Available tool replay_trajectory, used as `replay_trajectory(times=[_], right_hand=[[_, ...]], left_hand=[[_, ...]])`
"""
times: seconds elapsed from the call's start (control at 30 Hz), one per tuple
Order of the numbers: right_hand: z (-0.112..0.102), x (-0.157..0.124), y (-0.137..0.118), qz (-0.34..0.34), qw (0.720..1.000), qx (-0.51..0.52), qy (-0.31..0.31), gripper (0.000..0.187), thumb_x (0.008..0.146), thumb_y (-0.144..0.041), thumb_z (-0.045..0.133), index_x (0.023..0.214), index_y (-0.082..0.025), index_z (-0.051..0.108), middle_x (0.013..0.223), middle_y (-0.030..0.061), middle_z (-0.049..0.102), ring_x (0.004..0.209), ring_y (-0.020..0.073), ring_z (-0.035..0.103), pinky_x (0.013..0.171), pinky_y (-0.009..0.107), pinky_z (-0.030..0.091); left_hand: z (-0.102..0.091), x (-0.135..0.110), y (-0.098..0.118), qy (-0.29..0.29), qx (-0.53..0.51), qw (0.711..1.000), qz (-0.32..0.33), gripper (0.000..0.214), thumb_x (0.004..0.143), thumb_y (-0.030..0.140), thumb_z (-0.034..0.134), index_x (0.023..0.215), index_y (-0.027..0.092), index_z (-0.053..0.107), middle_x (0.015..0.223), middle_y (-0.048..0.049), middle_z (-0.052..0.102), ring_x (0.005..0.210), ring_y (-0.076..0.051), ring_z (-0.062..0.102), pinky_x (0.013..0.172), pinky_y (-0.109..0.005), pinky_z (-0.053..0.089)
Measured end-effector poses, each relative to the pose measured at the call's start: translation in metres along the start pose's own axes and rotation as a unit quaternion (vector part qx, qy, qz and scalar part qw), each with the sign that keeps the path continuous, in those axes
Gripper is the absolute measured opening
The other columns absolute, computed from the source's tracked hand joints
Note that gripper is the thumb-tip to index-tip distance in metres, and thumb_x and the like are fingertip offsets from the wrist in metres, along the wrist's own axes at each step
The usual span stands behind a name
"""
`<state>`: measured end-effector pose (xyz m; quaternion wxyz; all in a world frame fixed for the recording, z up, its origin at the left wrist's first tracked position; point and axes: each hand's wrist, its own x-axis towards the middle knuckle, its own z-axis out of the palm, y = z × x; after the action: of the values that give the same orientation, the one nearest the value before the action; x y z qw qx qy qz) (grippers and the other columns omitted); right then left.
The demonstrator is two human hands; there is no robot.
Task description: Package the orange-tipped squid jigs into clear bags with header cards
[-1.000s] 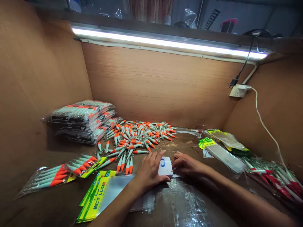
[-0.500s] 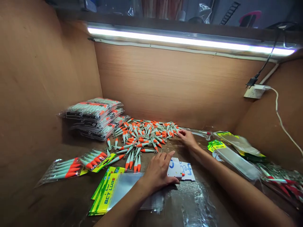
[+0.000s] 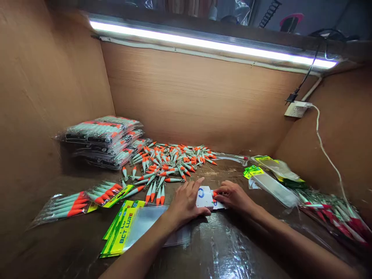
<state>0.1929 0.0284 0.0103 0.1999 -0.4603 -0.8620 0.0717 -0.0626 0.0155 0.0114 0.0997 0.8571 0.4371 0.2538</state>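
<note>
My left hand (image 3: 185,199) grips a small white folded card (image 3: 204,197) with blue writing, thumb along its near edge and fingers behind. At the card's right end my right hand (image 3: 235,195) pinches a fishing lure; only orange tips (image 3: 214,194) show beside the fingers. Beneath the left forearm lie clear plastic bags (image 3: 148,221) with yellow-green "BCT LURE" headers (image 3: 127,229). Just beyond the hands spreads a loose pile of pale lures with orange tips (image 3: 171,162) and wire hooks.
Filled lure packs (image 3: 101,135) are stacked at the back left. Smaller filled bags (image 3: 69,205) lie in front of them. At right are more header bags (image 3: 270,186) and a heap of red-and-white lures (image 3: 334,217). A white cable (image 3: 322,143) hangs from a wall socket (image 3: 297,109).
My right hand has come from the pile's right edge to the white card, bringing a lure. My left hand stays on the card. The whole view has shifted slightly.
</note>
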Motion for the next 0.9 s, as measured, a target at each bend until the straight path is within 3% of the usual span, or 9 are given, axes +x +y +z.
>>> replay_trajectory(times=[0.13,0.27,0.37,0.43,0.53,0.67,0.8,0.9], right_hand=[[0.006,0.015,-0.013,-0.074,0.996,0.031,-0.035,0.020,0.094,-0.031,0.059,0.088,-0.023,0.076,0.085,0.0052,0.065,0.083,0.0184,0.057,0.070,0.026,0.041],[-0.005,0.024,0.002,-0.109,0.982,0.117,-0.098,0.017,0.091,-0.023,0.059,0.098,-0.023,0.075,0.097,0.0054,0.067,0.089,0.0186,0.060,0.077,0.027,0.045],[-0.012,0.042,0.013,-0.077,0.978,0.163,-0.108,0.023,0.093,-0.024,0.053,0.099,-0.019,0.075,0.096,0.0058,0.070,0.087,0.0187,0.064,0.077,0.027,0.048],[-0.010,0.064,0.012,-0.029,0.987,0.137,-0.082,0.025,0.093,-0.027,0.052,0.102,-0.018,0.074,0.096,0.0053,0.072,0.086,0.0186,0.065,0.075,0.026,0.048],[0.004,0.105,0.001,0.041,0.998,0.044,-0.029,0.026,0.093,-0.030,0.053,0.108,-0.019,0.071,0.099,0.0050,0.074,0.085,0.0177,0.066,0.074,0.025,0.046],[0.030,0.148,-0.017,0.079,0.997,-0.011,0.000,0.022,0.089,-0.034,0.058,0.098,-0.018,0.071,0.100,0.0101,0.073,0.092,0.0231,0.065,0.076,0.028,0.043],[0.045,0.165,-0.024,0.111,0.993,-0.018,0.022,0.012,0.083,-0.026,0.063,0.088,-0.017,0.070,0.097,0.0132,0.072,0.094,0.0268,0.063,0.073,0.030,0.040],[0.047,0.170,-0.022,0.132,0.991,0.025,0.029,0.009,0.079,-0.024,0.063,0.079,-0.017,0.068,0.083,0.0096,0.070,0.083,0.0232,0.062,0.065,0.027,0.037]], left_hand=[[0.000,-0.001,-0.002,0.010,0.002,1.000,0.011,0.109,0.061,0.070,0.077,0.150,0.028,0.030,0.130,-0.0109,0.058,0.118,-0.033,0.055,0.100,-0.047,0.044],[0.002,-0.001,-0.008,0.001,0.004,1.000,-0.002,0.111,0.059,0.071,0.077,0.150,0.027,0.030,0.133,-0.0122,0.057,0.120,-0.034,0.054,0.103,-0.048,0.042],[0.005,-0.001,-0.009,-0.008,0.008,1.000,-0.001,0.112,0.059,0.071,0.077,0.150,0.026,0.030,0.131,-0.0120,0.058,0.120,-0.034,0.054,0.106,-0.048,0.040],[0.007,-0.001,-0.009,-0.008,0.012,1.000,-0.004,0.112,0.060,0.071,0.077,0.150,0.026,0.029,0.130,-0.0119,0.058,0.119,-0.034,0.054,0.105,-0.048,0.041],[0.008,-0.002,-0.009,-0.014,0.018,1.000,-0.009,0.110,0.060,0.071,0.076,0.150,0.027,0.030,0.128,-0.0115,0.058,0.119,-0.035,0.054,0.104,-0.049,0.041],[0.005,-0.002,-0.008,-0.019,0.020,0.999,-0.015,0.109,0.060,0.073,0.075,0.149,0.027,0.032,0.127,-0.0115,0.059,0.118,-0.035,0.054,0.104,-0.049,0.041],[0.001,-0.003,-0.006,-0.016,0.020,0.999,-0.020,0.110,0.058,0.073,0.076,0.148,0.024,0.034,0.127,-0.0122,0.059,0.117,-0.035,0.055,0.104,-0.048,0.041],[0.001,-0.004,-0.005,-0.010,0.021,1.000,-0.017,0.106,0.056,0.072,0.077,0.144,0.027,0.039,0.125,-0.0102,0.060,0.116,-0.034,0.056,0.104,-0.048,0.041]])
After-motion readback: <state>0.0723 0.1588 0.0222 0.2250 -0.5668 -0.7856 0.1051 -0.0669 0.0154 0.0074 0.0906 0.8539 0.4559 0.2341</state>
